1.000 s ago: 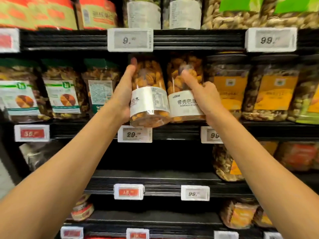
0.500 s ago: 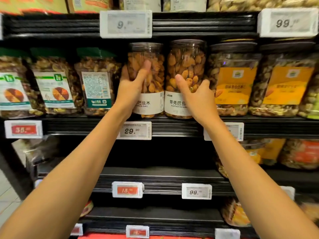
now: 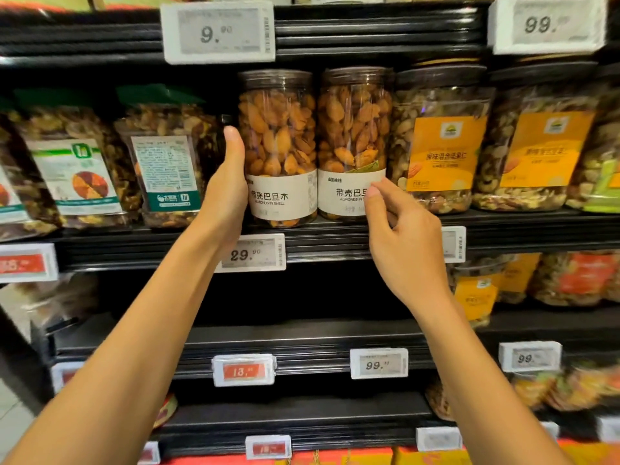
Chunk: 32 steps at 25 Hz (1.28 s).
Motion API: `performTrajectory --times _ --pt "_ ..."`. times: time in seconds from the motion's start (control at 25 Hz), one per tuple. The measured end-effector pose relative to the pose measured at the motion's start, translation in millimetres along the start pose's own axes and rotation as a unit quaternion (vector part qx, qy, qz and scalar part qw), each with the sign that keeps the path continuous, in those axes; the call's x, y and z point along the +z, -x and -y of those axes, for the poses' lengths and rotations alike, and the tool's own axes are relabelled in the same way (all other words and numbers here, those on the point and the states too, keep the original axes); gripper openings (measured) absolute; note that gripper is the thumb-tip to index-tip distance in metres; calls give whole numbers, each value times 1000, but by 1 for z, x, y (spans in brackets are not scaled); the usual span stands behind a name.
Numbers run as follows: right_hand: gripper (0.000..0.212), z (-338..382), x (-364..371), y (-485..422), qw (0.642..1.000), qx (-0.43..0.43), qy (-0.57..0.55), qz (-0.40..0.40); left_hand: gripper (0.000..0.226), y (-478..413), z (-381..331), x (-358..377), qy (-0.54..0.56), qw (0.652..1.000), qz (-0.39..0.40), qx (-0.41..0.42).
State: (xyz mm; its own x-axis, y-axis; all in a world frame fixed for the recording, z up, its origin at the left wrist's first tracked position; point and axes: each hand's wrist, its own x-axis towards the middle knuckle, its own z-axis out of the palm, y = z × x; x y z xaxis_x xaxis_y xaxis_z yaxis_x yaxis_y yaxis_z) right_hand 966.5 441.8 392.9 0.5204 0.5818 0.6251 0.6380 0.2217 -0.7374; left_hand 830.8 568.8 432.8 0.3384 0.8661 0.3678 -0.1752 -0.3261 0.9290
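Note:
Two clear jars of almonds in shell with white labels stand side by side on the black shelf (image 3: 335,241). My left hand (image 3: 224,196) lies against the left side of the left jar (image 3: 278,135), with one digit pointing straight up along it; its other fingers are hidden behind the jar. Just in front of the right jar (image 3: 352,129), my right hand (image 3: 402,236) hangs with loosely curled fingers and holds nothing. Its thumb tip overlaps the lower right of that jar's label; whether it touches is unclear.
Jars of mixed nuts with yellow labels (image 3: 443,146) stand close on the right. Bags of nuts (image 3: 167,169) crowd the left. The upper shelf (image 3: 369,28) sits low over the jar lids. A 29.90 price tag (image 3: 251,253) hangs below the left jar.
The left jar, held tilted off the shelf a second ago, now stands upright beside the right one. My right hand has come off the right jar and drawn back. The view has moved closer.

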Motion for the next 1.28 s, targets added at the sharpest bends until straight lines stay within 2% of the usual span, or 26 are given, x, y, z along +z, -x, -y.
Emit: performTrajectory --times 0.12,0.24,0.32,0.48,0.56,0.68,0.8,0.88,0.92,1.0,1.12,1.2,1.28 --pt "34 2 0 0 1000 1 20 7 59 2 -4 -4 -6 1000 16 -11" --pt "26 13 1 3 996 -53 20 -67 53 14 -8 -9 -21 1000 -6 -12" --pt "24 22 5 7 992 -96 -2 -84 51 26 -9 -14 -23 1000 7 -12" --pt "30 40 33 7 996 -49 -65 47 60 40 -11 -24 1 999 30 -28" --pt "26 44 45 7 996 -31 -67 59 61 45 -10 -26 5 998 42 -39" --pt "40 35 48 6 993 10 -102 55 60 51 -13 -25 0 997 60 -42" --pt "45 30 43 8 992 30 -121 15 55 56 -19 -27 -8 999 27 -32" --pt "30 36 45 20 987 -11 -157 -15 45 73 -18 -38 -8 999 -34 -4" --pt "24 37 51 29 981 -32 -191 5 39 88 -14 -47 2 998 -63 5" --pt "17 32 74 64 959 -35 -246 137 29 136 4 -71 20 992 -122 -16" --pt "19 20 125 144 885 35 -265 380 23 240 45 -106 4 963 -246 -106" --pt "23 26 158 212 806 70 -271 522 23 325 64 -129 2 912 -372 -173" --pt "24 44 184 279 712 74 -275 642 22 407 68 -149 -2 837 -508 -204"
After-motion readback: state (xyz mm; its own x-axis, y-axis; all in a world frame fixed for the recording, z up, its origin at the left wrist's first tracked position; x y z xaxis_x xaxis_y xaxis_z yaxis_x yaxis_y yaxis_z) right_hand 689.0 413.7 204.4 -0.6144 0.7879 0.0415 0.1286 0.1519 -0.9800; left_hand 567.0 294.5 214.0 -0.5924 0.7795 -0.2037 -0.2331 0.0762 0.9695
